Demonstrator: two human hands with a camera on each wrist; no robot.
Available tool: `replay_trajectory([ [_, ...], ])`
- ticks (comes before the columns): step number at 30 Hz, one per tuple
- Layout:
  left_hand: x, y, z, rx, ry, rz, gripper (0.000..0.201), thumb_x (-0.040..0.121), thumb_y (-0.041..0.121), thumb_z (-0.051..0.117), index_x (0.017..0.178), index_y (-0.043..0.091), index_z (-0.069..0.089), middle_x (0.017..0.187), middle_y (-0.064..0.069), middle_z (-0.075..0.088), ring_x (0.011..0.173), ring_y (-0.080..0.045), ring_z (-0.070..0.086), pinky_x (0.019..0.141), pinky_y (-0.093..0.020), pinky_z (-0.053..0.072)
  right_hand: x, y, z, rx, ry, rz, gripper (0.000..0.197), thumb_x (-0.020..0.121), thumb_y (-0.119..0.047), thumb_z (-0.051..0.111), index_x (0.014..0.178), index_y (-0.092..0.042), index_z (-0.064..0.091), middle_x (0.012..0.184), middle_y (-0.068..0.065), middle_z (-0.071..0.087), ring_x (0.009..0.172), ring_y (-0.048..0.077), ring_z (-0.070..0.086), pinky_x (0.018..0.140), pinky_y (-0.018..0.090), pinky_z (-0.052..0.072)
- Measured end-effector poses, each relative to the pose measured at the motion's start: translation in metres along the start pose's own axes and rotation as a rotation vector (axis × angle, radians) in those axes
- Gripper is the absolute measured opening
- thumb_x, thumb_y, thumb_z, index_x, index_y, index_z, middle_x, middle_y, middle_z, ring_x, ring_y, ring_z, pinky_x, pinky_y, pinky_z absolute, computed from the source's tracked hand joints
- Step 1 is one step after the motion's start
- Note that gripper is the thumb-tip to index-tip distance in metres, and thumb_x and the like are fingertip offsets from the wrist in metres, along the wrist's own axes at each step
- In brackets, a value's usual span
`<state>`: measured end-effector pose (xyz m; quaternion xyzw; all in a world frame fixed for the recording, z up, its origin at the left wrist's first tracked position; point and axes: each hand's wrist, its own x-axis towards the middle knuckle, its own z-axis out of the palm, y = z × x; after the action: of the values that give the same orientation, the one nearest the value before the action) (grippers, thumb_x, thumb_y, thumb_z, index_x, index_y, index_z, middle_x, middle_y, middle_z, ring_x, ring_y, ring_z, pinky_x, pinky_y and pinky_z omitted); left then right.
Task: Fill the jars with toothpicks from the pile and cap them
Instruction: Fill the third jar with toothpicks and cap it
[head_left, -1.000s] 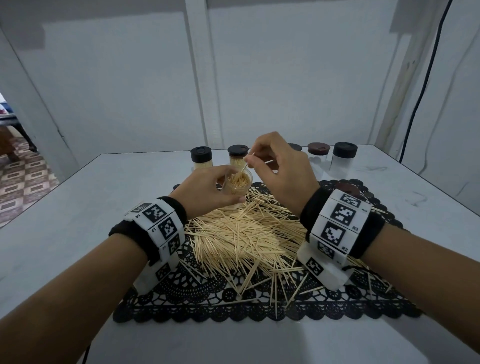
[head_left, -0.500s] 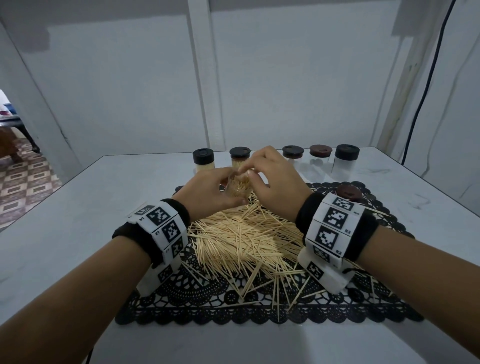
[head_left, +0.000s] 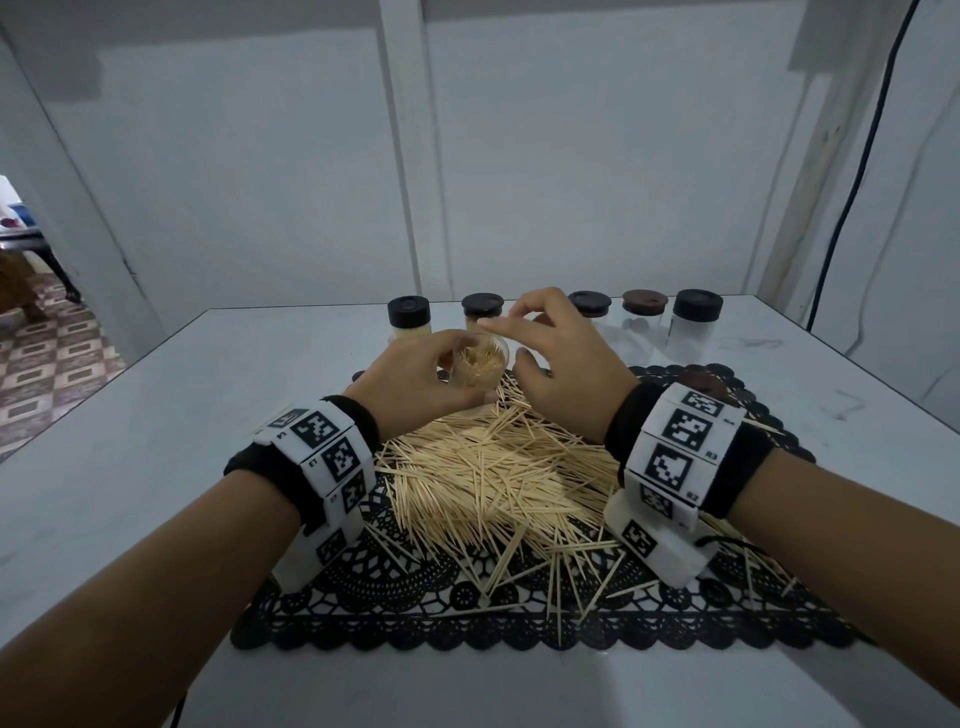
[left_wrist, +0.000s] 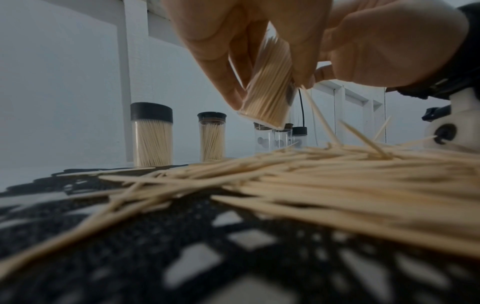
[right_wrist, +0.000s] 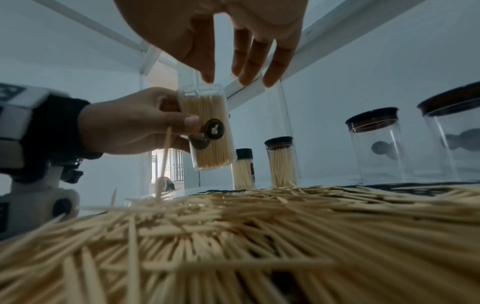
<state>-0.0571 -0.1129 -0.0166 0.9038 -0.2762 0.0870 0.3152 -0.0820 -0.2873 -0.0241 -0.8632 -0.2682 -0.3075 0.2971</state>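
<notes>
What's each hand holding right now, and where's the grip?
Left hand grips the open toothpick jar around its side wall, thumb by the label. Right hand holds nothing, fingertips hovering above its mouth.

Left wrist view, low over the mat. Left hand (left_wrist: 233, 41) grips an uncapped clear jar (left_wrist: 270, 86), thumb on one side, fingers on the other. Jar packed with toothpicks, tilted, base lifted clear of the pile (left_wrist: 324, 181). Right hand (left_wrist: 389, 45) close beside it, at upper right; its finger position cannot be read here.

Pile of loose toothpicks spreads across the black lace mat (left_wrist: 130, 246); a few sticks stand up at an angle. Foreground blurred.

Toward the far edge of the table: two capped jars full of toothpicks, the nearer (left_wrist: 152, 133) and the next (left_wrist: 211, 136). Further along, clear empty jars (left_wrist: 275, 139), partly hidden behind the held jar.
</notes>
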Motion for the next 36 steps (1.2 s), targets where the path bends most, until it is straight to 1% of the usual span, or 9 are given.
replay_trajectory([
  [4, 0.000, -0.001, 0.000, -0.027, -0.005, 0.026, 0.049, 0.076, 0.033, 0.075, 0.120, 0.022, 0.057, 0.100, 0.019, 0.058, 0.093, 0.002, 0.055, 0.083, -0.011, 0.045, -0.002, -0.004, 0.006, -0.004, -0.108, 0.016, 0.059, 0.076, -0.032, 0.024, 0.107, -0.012, 0.070, 0.115, 0.016, 0.049, 0.086, 0.017, 0.045, 0.074, 0.032, 0.045],
  [8, 0.001, -0.003, 0.001, -0.046, 0.051, 0.104, 0.048, 0.076, 0.027, 0.076, 0.119, 0.020, 0.057, 0.103, 0.018, 0.058, 0.091, 0.012, 0.053, 0.082, -0.004, 0.042, -0.001, -0.007, 0.003, 0.038, -0.054, 0.022, 0.057, 0.075, -0.025, 0.024, 0.106, -0.012, 0.070, 0.111, 0.015, 0.049, 0.086, 0.018, 0.045, 0.074, 0.028, 0.040],
  [12, 0.002, -0.005, 0.002, -0.030, 0.101, 0.143, 0.054, 0.075, 0.023, 0.077, 0.124, 0.016, 0.055, 0.110, 0.012, 0.056, 0.104, -0.002, 0.052, 0.090, -0.016, 0.044, -0.001, -0.008, -0.001, -0.028, -0.086, 0.066, 0.054, 0.076, -0.011, 0.031, 0.120, -0.013, 0.062, 0.119, 0.017, 0.044, 0.089, 0.021, 0.046, 0.078, 0.034, 0.045],
  [15, 0.001, -0.006, 0.002, -0.021, 0.101, 0.185, 0.054, 0.075, 0.021, 0.077, 0.124, 0.017, 0.055, 0.108, 0.015, 0.055, 0.105, -0.005, 0.053, 0.095, -0.030, 0.046, -0.002, -0.011, 0.000, 0.005, -0.120, 0.035, 0.049, 0.075, -0.009, 0.033, 0.111, -0.011, 0.067, 0.119, 0.017, 0.044, 0.089, 0.019, 0.045, 0.076, 0.026, 0.039],
  [20, 0.002, -0.005, 0.003, 0.000, 0.105, 0.202, 0.054, 0.075, 0.021, 0.077, 0.124, 0.018, 0.054, 0.107, 0.014, 0.054, 0.101, -0.003, 0.051, 0.092, -0.029, 0.046, 0.001, -0.009, -0.001, 0.068, 0.037, -0.004, 0.031, 0.079, -0.002, 0.044, 0.099, -0.006, 0.068, 0.104, 0.008, 0.046, 0.080, 0.010, 0.047, 0.074, 0.002, 0.035],
  [23, 0.002, -0.006, 0.003, 0.008, 0.100, 0.186, 0.054, 0.075, 0.022, 0.077, 0.124, 0.019, 0.055, 0.107, 0.012, 0.055, 0.101, -0.006, 0.052, 0.092, -0.030, 0.046, 0.002, -0.007, -0.005, 0.085, 0.082, 0.032, 0.011, 0.086, -0.009, 0.059, 0.093, -0.006, 0.067, 0.097, -0.001, 0.046, 0.082, -0.005, 0.045, 0.076, -0.001, 0.032],
  [27, 0.002, -0.007, 0.002, 0.026, 0.093, 0.164, 0.056, 0.076, 0.025, 0.077, 0.126, 0.019, 0.053, 0.113, 0.008, 0.057, 0.103, -0.004, 0.050, 0.094, -0.027, 0.044, 0.005, -0.007, -0.013, 0.027, 0.031, 0.099, 0.006, 0.089, -0.014, 0.057, 0.085, -0.014, 0.062, 0.085, 0.000, 0.056, 0.073, -0.004, 0.045, 0.070, 0.002, 0.033],
  [29, 0.002, -0.008, 0.001, 0.044, 0.090, 0.150, 0.057, 0.076, 0.026, 0.076, 0.127, 0.018, 0.052, 0.116, 0.007, 0.057, 0.103, -0.004, 0.048, 0.094, -0.025, 0.042, 0.010, -0.004, -0.021, -0.028, -0.097, 0.191, 0.011, 0.091, -0.018, 0.054, 0.085, -0.013, 0.062, 0.085, 0.000, 0.060, 0.070, 0.000, 0.046, 0.066, 0.005, 0.035],
  [36, 0.003, -0.010, 0.001, 0.048, 0.074, 0.110, 0.058, 0.077, 0.026, 0.076, 0.128, 0.017, 0.051, 0.111, 0.012, 0.052, 0.102, -0.003, 0.048, 0.091, -0.020, 0.039, 0.005, 0.006, -0.027, -0.451, -0.973, 0.328, 0.044, 0.086, -0.044, 0.060, 0.108, -0.007, 0.067, 0.097, 0.005, 0.070, 0.083, 0.016, 0.062, 0.080, 0.028, 0.050],
])
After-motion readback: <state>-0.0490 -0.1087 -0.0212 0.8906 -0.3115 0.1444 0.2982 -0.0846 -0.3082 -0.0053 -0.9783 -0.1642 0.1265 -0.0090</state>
